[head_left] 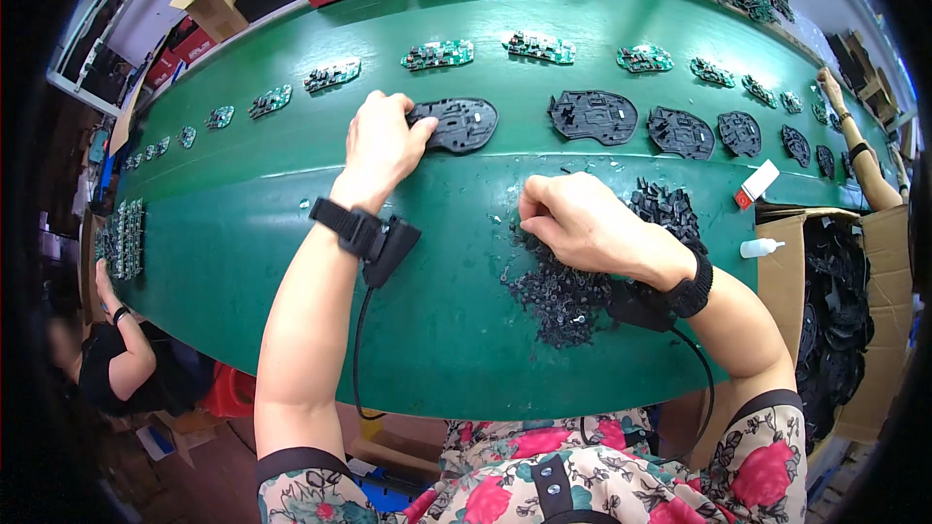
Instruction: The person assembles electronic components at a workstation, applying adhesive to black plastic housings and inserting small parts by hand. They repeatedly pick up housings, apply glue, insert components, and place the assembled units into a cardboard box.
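Note:
My left hand [383, 141] grips the left end of a black plastic shell [471, 124], thumb and fingers closed on its edge. The shell looks like the bottom half of a computer mouse and lies flat on the green work table [456, 223]. My right hand [587, 223] is closed in a pinch over a heap of tiny dark parts [558, 296]; whatever is between its fingertips is hidden. Just beyond the right wrist is a pile of small black plastic pieces [668, 212]. Both wrists carry black straps with cabled black units.
Green circuit boards [437, 55] form a row at the back; more black shells [592, 116] line up rightward. A white bottle [761, 247], a red-and-white box [756, 184] and a carton [879, 277] of black parts stand right. Other people's arms [126, 354] show at both sides.

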{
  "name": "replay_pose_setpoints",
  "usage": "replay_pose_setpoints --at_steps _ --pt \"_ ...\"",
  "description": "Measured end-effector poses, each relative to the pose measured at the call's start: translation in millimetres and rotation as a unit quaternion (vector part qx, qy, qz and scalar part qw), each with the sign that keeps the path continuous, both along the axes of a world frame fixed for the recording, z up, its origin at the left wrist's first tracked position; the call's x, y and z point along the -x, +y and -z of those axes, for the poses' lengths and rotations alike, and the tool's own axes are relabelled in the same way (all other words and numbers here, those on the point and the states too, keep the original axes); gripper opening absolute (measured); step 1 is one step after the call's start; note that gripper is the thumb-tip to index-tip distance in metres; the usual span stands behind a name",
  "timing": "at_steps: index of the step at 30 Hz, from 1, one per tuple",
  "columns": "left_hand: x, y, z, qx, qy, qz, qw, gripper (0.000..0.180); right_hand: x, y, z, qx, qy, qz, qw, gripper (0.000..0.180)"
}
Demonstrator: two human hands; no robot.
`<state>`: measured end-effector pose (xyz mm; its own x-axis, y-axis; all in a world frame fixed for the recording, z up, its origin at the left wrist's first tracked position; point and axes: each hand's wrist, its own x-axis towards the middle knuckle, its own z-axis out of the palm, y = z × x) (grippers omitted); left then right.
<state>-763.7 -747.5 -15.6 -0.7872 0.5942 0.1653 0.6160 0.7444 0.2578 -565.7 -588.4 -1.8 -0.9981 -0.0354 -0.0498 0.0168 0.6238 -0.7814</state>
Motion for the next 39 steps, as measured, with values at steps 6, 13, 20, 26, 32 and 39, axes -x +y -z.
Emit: replay_pose_setpoints --at_steps 6,13,20,26,32,39 --pt "8.6 29.5 7.5 0.008 -0.043 0.014 0.999 0.037 -0.1 2.8 5.9 0.019 0.007 0.021 1.000 0.007" --pt "1.8 14.2 13.6 -0.049 0.027 0.037 0.998 0.041 4.6 1.6 4.8 -0.059 0.120 0.029 0.991 0.009" --pt "-25.1 -19.9 -16.0 -0.124 -0.018 0.049 0.991 0.032 22.6 -30.3 13.8 -0.104 0.134 -0.026 0.985 0.012" --pt "-59.3 -65.6 -26.4 -0.171 -0.091 -0.002 0.981 0.023 50.1 -46.4 26.1 -0.172 0.066 -0.085 0.979 0.011" --pt "-80.0 -90.2 -27.4 -0.214 -0.152 -0.028 0.964 0.021 46.8 -59.9 21.5 -0.200 0.187 -0.063 0.960 0.004" --pt "-87.8 -85.2 -18.2 -0.287 -0.327 -0.006 0.900 0.020 39.7 -48.2 -19.5 -0.026 0.174 0.006 0.984 0.009"
